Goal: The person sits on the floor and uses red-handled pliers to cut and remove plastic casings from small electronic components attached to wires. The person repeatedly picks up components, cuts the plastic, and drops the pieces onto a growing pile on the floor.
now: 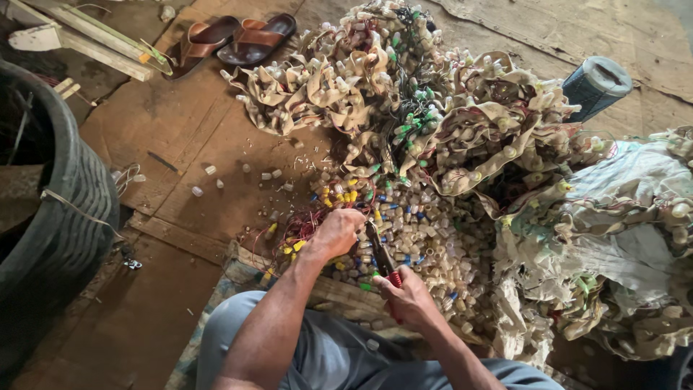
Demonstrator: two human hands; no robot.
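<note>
My left hand (336, 232) is closed on something small with thin wires at the edge of a heap of small plastic caps (419, 231), cream with some yellow, blue and green ones. What exactly it grips is hidden by the fingers. My right hand (408, 297) holds red-handled pliers (380, 254), jaws pointing up toward the left hand. Behind the heap lies a big tangle of cream strips studded with caps and wires (404, 87).
A dark tyre (68, 209) stands at the left. Brown sandals (234, 37) lie at the top, wooden slats (86, 32) at the top left. A blue-grey can (595, 87) lies at the right, by crumpled sacking (635, 217). Loose caps (209, 172) dot the cardboard floor.
</note>
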